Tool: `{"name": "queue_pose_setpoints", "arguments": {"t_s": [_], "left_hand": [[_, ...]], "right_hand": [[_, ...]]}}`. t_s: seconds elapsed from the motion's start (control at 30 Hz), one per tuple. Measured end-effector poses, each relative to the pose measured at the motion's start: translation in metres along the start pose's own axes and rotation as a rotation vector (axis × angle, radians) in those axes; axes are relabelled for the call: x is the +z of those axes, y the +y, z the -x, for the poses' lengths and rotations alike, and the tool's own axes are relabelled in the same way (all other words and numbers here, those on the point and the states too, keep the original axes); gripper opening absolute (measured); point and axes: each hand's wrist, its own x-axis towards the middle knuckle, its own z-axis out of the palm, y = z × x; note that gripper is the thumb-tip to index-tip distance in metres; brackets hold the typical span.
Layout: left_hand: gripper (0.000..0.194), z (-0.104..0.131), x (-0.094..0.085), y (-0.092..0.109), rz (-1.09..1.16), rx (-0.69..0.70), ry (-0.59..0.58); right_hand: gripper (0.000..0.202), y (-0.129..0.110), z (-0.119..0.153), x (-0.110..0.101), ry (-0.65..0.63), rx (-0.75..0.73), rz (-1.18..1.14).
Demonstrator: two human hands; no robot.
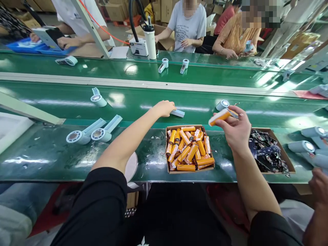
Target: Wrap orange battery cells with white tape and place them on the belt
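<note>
My right hand point(237, 128) pinches an orange battery point(219, 117) with a white end, raised above the bench to the right of the battery box. My left hand point(164, 108) reaches over the green belt, its fingers closed on a light blue fan housing point(178, 113); the housing's handle sticks out to the right, and its other end is hidden under the hand. Between my forearms sits a cardboard box point(167, 168) full of orange batteries point(192, 152). Just behind my right hand another light blue fan point(222, 105) rests on the belt.
Two fans point(101, 135) lie at the left bench edge, one point(98, 99) on the belt. A box of dark circuit parts point(271, 150) and several fans point(301, 146) are at right, beside a co-worker's hand point(319, 184). People work across the belt point(143, 77).
</note>
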Motion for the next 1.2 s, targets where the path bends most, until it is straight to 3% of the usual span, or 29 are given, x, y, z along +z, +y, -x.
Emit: {"name": "queue_pose_setpoints", "arguments": {"t_s": [0.2,0.33,0.47,0.67,0.9,1.07,1.2], "left_hand": [[0.040,0.004,0.013,-0.003,0.056,0.034,-0.016],[0.027,-0.004,0.016,0.003,0.108,-0.044,-0.029],[0.021,-0.016,0.008,-0.003,0.211,-0.103,-0.057],[0.025,-0.021,0.008,-0.002,0.322,-0.206,0.033],[0.021,-0.033,0.021,0.023,0.499,-0.371,0.203],[0.025,-0.040,0.028,0.027,0.739,-0.445,0.324],[0.027,-0.048,0.034,0.027,0.937,-0.476,0.398]], "right_hand": [[0.052,0.046,-0.064,0.054,-0.366,0.069,0.127],[0.047,0.072,-0.081,0.075,-0.503,0.045,0.363],[0.039,0.085,-0.086,0.088,-0.621,0.000,0.545],[0.039,0.093,-0.092,0.101,-0.837,-0.084,0.956],[0.042,0.090,-0.088,0.104,-0.938,-0.136,1.213],[0.044,0.089,-0.086,0.101,-1.021,-0.150,1.320],[0.048,0.088,-0.092,0.113,-1.129,-0.149,1.407]]}}
